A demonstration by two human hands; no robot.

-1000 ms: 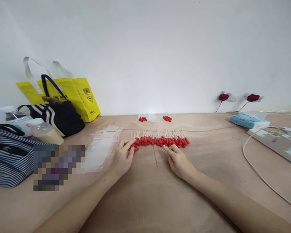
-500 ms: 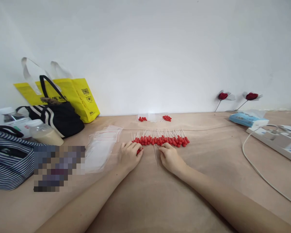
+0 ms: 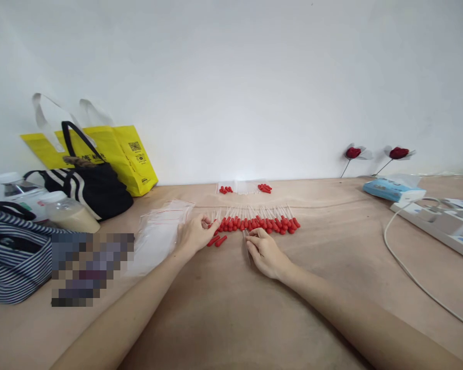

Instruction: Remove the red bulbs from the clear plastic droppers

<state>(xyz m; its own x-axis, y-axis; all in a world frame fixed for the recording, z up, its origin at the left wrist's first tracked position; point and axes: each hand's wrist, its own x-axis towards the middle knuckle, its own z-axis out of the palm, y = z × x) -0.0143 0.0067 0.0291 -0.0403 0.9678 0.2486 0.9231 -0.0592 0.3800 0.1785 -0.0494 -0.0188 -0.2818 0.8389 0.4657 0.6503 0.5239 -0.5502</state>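
1. Landmark: dropper row (image 3: 260, 223), red bulbs facing the person, on the table (image 3: 216, 308).
2. Left hand (image 3: 196, 234): at row's left end, fingers bent by the bulbs; can't tell if they're closed on one.
3. Loose red bulbs (image 3: 220, 241): two, just nearside of row's left end.
4. Right hand (image 3: 267, 253): nearside of row's middle, thumb and fingers pinched on clear tube (image 3: 244, 237).
5. Clear bags (image 3: 158, 234): left of row.

Tan tabletop (image 3: 216, 313), red-bulbed droppers (image 3: 254, 223) (in a row); clear bags (image 3: 158, 234)
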